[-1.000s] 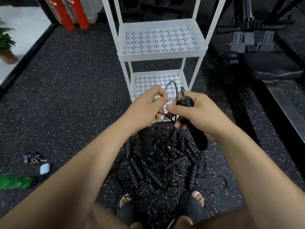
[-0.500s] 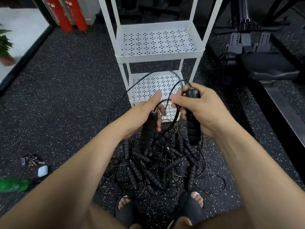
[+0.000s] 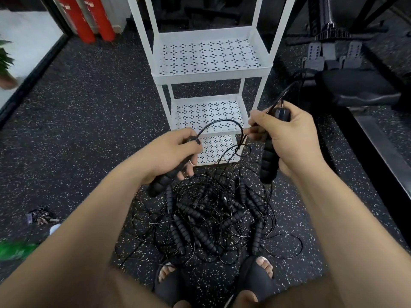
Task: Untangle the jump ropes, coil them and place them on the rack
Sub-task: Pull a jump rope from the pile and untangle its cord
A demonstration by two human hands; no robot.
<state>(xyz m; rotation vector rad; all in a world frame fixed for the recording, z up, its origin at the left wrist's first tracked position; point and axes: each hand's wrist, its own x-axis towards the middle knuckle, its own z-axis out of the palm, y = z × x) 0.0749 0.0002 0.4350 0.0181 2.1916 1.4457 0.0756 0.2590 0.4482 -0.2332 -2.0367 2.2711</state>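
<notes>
Far left: a potted plant [image 3: 5, 61] at the frame edge, partly cut off. Two red cylinders [image 3: 93, 18] stand upright at the top left. On the speckled black floor [image 3: 100, 107] at lower left lie a blurred green object [image 3: 15, 250], a bunch of keys [image 3: 40, 218] and, just beside them, a small white case [image 3: 54, 228], partly hidden by the forearm.

Left hand [image 3: 171, 152]: grip closed round a black foam handle [image 3: 161, 182], which slants down to the left, its lower end clear of the palm. A thin black cord [image 3: 220, 123] leaves the handle's upper end, arches over in front of the rack and comes down at the fingertips of the right hand.

Centre: the white rack [image 3: 211, 76] stands upright on the floor, three perforated shelves visible, nothing on them. Below the hands, on the floor in front of the rack, lies the tangled pile of jump ropes [image 3: 211, 214]: many black ribbed handles and thin cords crossing one another, none coiled. Two feet in black slides [image 3: 255, 283] stand at the pile's near edge.

Right hand [image 3: 287, 138]: grip closed round a second black handle [image 3: 268, 162], held nearly upright, cap end above the fist. Thumb and forefinger pinch the cord. Another stretch of cord runs from the cap up to the right.

Far right: dark gym equipment [image 3: 355, 85] with a padded seat.
</notes>
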